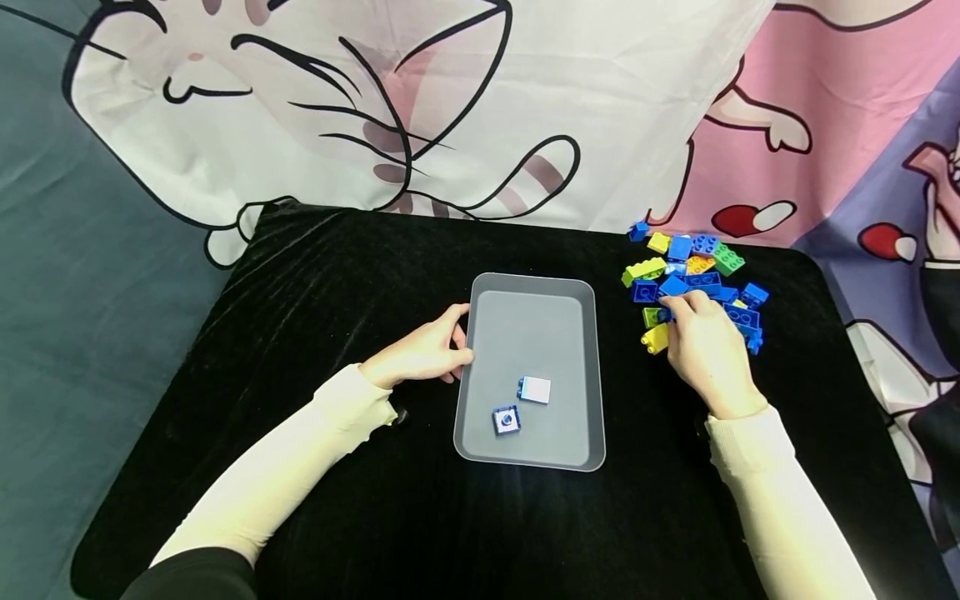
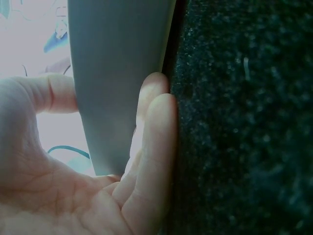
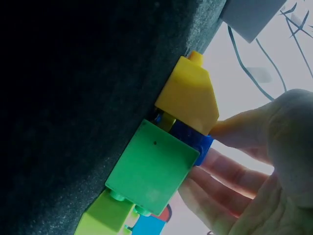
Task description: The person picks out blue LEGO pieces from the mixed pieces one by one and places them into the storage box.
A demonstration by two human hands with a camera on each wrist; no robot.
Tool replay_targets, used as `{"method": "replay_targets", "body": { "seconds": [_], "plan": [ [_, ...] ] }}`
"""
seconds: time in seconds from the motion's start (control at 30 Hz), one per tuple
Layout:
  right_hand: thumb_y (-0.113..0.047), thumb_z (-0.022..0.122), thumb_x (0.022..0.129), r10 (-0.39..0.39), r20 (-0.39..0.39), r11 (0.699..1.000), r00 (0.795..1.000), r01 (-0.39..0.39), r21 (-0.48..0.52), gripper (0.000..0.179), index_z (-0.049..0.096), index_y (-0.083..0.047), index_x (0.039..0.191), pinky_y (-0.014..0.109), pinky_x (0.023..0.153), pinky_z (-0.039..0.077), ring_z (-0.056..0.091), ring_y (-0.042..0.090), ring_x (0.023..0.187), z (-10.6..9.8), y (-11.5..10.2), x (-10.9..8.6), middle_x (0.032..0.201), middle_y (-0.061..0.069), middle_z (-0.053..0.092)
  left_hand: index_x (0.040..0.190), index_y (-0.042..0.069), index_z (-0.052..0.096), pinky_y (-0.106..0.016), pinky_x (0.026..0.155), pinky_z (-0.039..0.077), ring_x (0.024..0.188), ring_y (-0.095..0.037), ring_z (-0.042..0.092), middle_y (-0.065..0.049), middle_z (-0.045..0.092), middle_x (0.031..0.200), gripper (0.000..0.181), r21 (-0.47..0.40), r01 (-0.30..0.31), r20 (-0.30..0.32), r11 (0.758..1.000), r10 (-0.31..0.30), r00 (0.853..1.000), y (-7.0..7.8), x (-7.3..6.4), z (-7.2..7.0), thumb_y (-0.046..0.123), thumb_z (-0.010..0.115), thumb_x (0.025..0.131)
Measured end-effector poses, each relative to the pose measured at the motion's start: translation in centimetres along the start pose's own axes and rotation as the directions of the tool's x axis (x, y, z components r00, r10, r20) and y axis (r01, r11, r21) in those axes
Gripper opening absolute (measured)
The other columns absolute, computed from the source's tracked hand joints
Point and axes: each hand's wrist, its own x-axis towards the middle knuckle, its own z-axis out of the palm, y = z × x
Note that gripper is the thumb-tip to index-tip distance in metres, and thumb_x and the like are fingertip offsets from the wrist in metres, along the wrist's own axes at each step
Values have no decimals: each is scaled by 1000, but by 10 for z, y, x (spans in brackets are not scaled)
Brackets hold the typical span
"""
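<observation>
My left hand (image 1: 420, 348) holds the left rim of a grey tray (image 1: 588, 367). In the left wrist view, its thumb lies on the top edge and its fingers (image 2: 155, 132) against the outer wall. Inside the tray are a white-faced blue toy brick (image 1: 535, 390) and a small blue brick (image 1: 507, 420). At the near left of a brick pile, my right hand (image 1: 708, 354) pinches a dark blue brick (image 3: 193, 139) between thumb and fingers. Beside that are a yellow brick (image 3: 188, 93) and a green brick (image 3: 152, 166). Its grip is partly hidden.
The pile also has a lime brick (image 1: 643, 270), an orange brick (image 1: 700, 265), a green brick (image 1: 728, 259) and several blue ones. Everything rests on a black cloth-covered table (image 1: 345, 283). A cartoon-print curtain (image 1: 600, 100) hangs behind it.
</observation>
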Motion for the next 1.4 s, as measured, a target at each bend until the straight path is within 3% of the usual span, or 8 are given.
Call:
{"method": "replay_targets", "body": {
  "seconds": [0.3,0.57,0.9,1.03,1.17,1.27,1.4],
  "plan": [
    [8,62,88,9,17,1000,1000,-9,9,28,65,5,116,64,79,53,63,51,92,0,2,1,105,26,61,162,18,22,-34,61,64,70,-19,74,-10,62,105,82,23,-6,-1,1000,6,1000,0,-1,-1,16,62,91],
    [11,54,87,30,15,999,999,-31,19,29,64,4,114,61,76,52,62,49,87,-2,3,0,101,24,59,162,18,23,-33,60,63,70,-18,74,-9,63,104,82,38,-8,-4,999,8,1000,2,-2,-1,16,63,90],
    [9,61,88,31,-58,999,998,-29,32,31,66,1,117,58,74,53,60,43,85,-15,-10,3,102,21,60,162,17,23,-33,60,63,70,-18,73,-9,63,104,82,38,-2,-3,999,2,1000,2,-3,-1,16,63,90],
    [8,65,88,-25,-47,997,999,28,67,31,66,0,119,55,79,55,60,38,88,-25,-26,4,104,19,62,162,17,23,-33,60,63,70,-17,73,-9,63,104,82,40,2,-5,999,-2,1000,2,-3,-1,16,63,90],
    [7,70,87,-137,-11,983,991,137,120,34,67,-3,119,46,75,56,58,28,84,-34,-44,4,103,14,64,162,17,23,-33,60,63,70,-18,73,-9,63,104,82,42,4,-4,999,-4,1000,2,-3,-1,15,63,90],
    [6,74,85,-249,32,956,968,240,169,37,68,-6,120,42,76,57,59,22,86,-39,-58,2,105,9,65,162,18,23,-33,60,63,70,-18,73,-9,63,104,83,40,0,-4,999,1,1000,2,-3,-1,16,63,90],
    [2,76,85,-379,81,909,922,355,217,36,68,-9,119,42,83,60,61,19,89,-42,-75,-2,108,5,66,162,18,23,-33,60,63,70,-18,73,-9,63,103,83,40,-5,-4,999,5,1000,3,-3,-1,16,63,90]
  ]
}}
